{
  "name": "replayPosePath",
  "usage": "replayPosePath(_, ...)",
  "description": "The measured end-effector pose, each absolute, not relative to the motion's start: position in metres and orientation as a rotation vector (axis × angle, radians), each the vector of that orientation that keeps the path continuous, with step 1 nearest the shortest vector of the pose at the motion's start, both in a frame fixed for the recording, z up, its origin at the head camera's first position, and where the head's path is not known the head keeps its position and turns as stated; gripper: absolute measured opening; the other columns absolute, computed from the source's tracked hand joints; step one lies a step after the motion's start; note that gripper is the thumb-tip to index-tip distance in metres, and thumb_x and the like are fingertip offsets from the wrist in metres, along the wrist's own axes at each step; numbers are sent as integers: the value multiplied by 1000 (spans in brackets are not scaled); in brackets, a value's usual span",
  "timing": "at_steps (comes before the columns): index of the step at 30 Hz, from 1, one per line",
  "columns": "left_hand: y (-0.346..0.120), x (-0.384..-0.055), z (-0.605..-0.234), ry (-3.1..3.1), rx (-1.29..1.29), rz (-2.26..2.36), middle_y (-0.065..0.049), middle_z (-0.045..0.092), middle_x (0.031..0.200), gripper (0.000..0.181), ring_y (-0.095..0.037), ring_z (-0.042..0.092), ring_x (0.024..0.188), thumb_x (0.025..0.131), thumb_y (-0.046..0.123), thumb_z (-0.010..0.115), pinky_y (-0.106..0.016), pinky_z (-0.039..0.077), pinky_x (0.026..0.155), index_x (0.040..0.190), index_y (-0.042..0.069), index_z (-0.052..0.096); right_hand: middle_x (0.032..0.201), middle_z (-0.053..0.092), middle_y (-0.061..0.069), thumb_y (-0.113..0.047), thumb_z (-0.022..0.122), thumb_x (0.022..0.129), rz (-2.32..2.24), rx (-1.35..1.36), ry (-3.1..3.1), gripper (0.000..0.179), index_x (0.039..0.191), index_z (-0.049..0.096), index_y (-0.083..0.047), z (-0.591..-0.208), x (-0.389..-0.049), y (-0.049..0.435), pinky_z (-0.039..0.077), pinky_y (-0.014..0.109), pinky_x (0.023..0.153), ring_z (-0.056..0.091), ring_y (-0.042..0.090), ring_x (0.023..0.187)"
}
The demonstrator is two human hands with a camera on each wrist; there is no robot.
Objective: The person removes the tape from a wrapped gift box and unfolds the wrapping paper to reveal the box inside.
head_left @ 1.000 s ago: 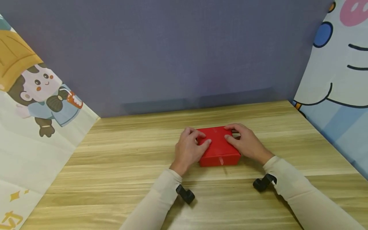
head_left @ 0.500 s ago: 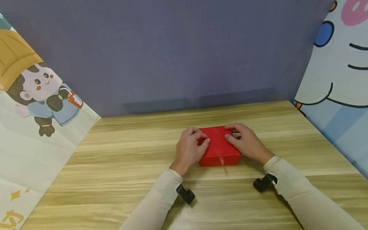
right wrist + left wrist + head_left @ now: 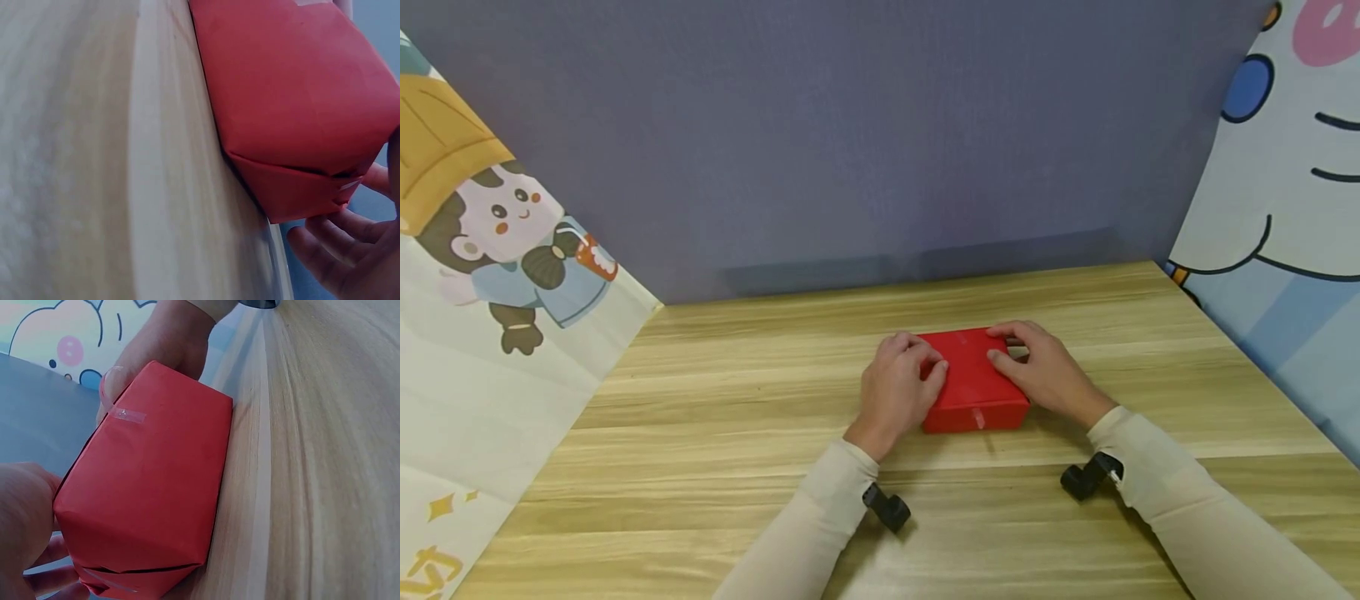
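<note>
A wide wooden table (image 3: pixel 700 400) was seen, and on it, a bit right of the middle, a red box (image 3: pixel 973 375) was set flat. The box was held at both ends: the right end was gripped by the right hand (image 3: pixel 1048 371), thumb on top, and the left end by the left hand (image 3: pixel 895 387). How hard it was squeezed could not be told, as some left fingers were hidden. It was judged light, fairly stiff and not slippery, but easily torn at the folded paper flap (image 3: pixel 287 184). A soft hold on its firm edges seemed best, away from the clear tape (image 3: pixel 979 418).
</note>
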State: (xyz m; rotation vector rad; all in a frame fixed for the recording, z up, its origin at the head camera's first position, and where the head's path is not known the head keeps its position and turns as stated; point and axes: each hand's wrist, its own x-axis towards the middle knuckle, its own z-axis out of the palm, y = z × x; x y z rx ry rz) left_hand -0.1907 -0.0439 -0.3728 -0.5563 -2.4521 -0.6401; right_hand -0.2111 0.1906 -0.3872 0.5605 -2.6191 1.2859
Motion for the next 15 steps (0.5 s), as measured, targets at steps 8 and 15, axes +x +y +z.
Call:
replayPosePath(8,-44,-191,-373,-2484,-537,-696,5,65,97,9,-15,59,92,91,27,71,-31,55,64,86,22,77,133,55,18,-21,65,99,1292,560,-2612,38,131,60,-2,-389,-211,191,52,52,92,58,36,117)
replayPosePath(15,-48,-194,-373,-2490,-520,-806,5,63,96,10,-12,59,88,91,26,73,-28,52,66,85,18,77,130,56,17,-21,65,99,1255,560,-2600,37,130,61,-2,-388,-212,191,53,52,90,58,35,116)
